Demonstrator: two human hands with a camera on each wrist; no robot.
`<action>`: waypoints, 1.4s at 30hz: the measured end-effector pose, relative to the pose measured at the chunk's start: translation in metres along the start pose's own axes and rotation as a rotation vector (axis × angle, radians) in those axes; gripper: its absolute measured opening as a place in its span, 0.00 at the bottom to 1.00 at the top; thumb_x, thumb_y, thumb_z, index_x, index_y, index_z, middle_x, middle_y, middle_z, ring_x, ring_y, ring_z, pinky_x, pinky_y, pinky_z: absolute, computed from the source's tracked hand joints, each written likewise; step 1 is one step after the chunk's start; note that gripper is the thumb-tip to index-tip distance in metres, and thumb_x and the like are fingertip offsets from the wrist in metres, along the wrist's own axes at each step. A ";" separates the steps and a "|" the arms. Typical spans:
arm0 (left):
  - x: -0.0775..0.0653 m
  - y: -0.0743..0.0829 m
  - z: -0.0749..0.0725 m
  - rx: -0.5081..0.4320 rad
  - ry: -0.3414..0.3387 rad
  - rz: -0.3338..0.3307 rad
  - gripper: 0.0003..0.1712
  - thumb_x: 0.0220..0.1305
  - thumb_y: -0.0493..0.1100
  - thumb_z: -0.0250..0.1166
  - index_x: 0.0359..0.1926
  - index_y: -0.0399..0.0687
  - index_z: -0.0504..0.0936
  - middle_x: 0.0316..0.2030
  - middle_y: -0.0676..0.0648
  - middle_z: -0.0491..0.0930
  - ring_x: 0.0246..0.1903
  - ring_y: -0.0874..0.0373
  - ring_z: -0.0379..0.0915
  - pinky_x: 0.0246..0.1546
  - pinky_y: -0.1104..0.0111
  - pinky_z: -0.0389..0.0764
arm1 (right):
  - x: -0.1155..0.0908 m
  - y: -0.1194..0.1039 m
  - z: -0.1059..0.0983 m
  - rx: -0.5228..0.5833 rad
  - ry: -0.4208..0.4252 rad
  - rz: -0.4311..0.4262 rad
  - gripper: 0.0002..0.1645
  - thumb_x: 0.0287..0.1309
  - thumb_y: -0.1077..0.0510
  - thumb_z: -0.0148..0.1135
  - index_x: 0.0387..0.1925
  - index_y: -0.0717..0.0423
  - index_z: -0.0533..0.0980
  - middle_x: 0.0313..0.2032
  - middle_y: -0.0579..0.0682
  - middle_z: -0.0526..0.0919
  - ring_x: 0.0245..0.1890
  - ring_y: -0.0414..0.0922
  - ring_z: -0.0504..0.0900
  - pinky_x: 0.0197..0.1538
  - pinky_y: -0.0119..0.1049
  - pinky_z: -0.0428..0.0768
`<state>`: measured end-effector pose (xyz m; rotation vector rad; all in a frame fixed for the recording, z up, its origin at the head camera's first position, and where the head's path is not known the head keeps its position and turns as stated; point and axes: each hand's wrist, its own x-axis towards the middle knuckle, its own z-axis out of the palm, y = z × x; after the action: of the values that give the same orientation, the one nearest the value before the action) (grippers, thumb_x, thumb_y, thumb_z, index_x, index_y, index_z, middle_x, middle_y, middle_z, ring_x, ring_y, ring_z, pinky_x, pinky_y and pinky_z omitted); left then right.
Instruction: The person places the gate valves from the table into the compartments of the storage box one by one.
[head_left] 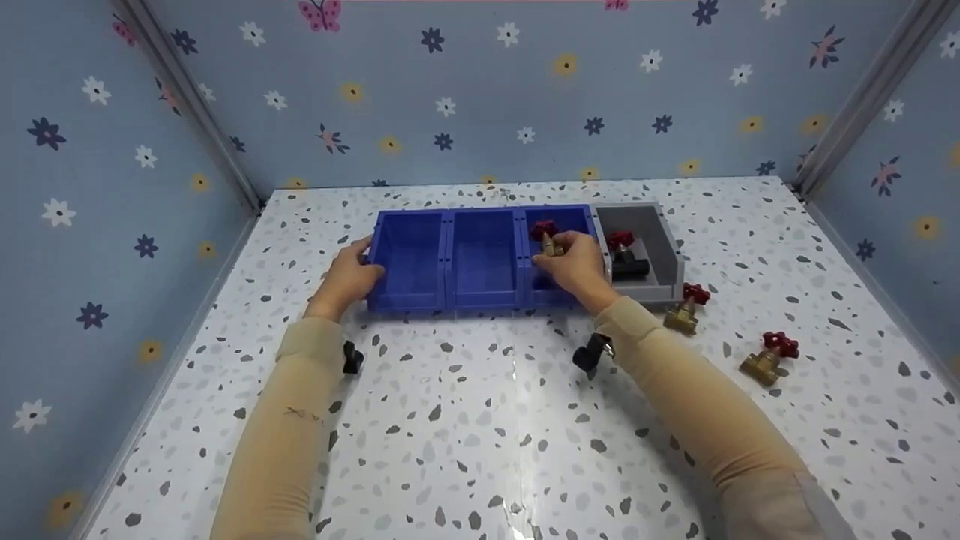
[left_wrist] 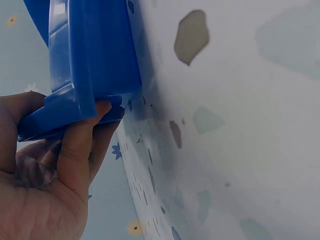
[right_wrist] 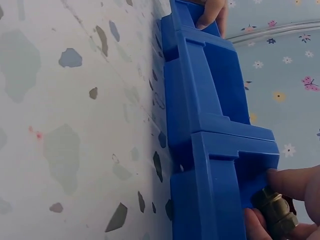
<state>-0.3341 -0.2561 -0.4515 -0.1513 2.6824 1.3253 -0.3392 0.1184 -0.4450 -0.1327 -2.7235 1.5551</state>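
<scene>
My right hand (head_left: 576,264) pinches a brass valve with a red handwheel (head_left: 550,241) between thumb and fingers, over the rightmost of three joined blue bins (head_left: 484,298). In the right wrist view the brass body (right_wrist: 276,212) shows between the fingertips at that bin's opening. At the far left end, my left hand (head_left: 349,274) grips the side wall of the leftmost blue bin (left_wrist: 107,50). Its thumb lies over the rim and its fingers are on the outside. The left and middle blue bins hold nothing visible.
A grey bin (head_left: 670,259) adjoins the blue ones on the right and holds a valve with a red handwheel and black body (head_left: 628,262). Two more brass valves lie on the speckled table, one by the grey bin (head_left: 682,316), another farther right (head_left: 765,366). Flowered walls (head_left: 480,90) enclose the table.
</scene>
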 end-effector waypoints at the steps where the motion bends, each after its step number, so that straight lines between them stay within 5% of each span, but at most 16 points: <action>1: 0.000 0.000 0.000 0.002 0.000 0.001 0.46 0.72 0.37 0.54 0.88 0.46 0.52 0.80 0.28 0.63 0.79 0.35 0.64 0.77 0.42 0.71 | 0.000 0.000 0.001 -0.013 0.003 -0.002 0.30 0.65 0.57 0.76 0.63 0.67 0.79 0.58 0.62 0.86 0.53 0.50 0.82 0.61 0.45 0.83; 22: 0.001 0.000 0.001 0.017 0.017 -0.007 0.46 0.72 0.38 0.55 0.88 0.47 0.52 0.82 0.29 0.60 0.82 0.34 0.57 0.82 0.40 0.61 | 0.010 0.002 0.004 -0.152 -0.103 0.064 0.35 0.65 0.56 0.75 0.67 0.71 0.76 0.66 0.66 0.82 0.66 0.58 0.81 0.69 0.53 0.81; 31: 0.002 -0.001 0.001 0.008 0.012 0.001 0.46 0.73 0.37 0.55 0.88 0.46 0.52 0.82 0.29 0.60 0.82 0.34 0.58 0.81 0.41 0.63 | 0.013 0.003 0.005 -0.157 -0.111 0.063 0.23 0.64 0.58 0.75 0.54 0.69 0.81 0.52 0.60 0.84 0.49 0.50 0.80 0.55 0.45 0.82; 42: 0.000 -0.001 0.000 -0.022 0.006 0.005 0.46 0.72 0.37 0.54 0.88 0.46 0.52 0.81 0.28 0.62 0.81 0.35 0.61 0.80 0.42 0.66 | 0.018 0.003 0.004 -0.129 -0.140 0.096 0.28 0.64 0.61 0.75 0.61 0.70 0.78 0.60 0.63 0.83 0.56 0.52 0.82 0.64 0.48 0.82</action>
<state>-0.3343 -0.2565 -0.4528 -0.1513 2.6752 1.3585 -0.3567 0.1176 -0.4505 -0.1627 -2.9685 1.4632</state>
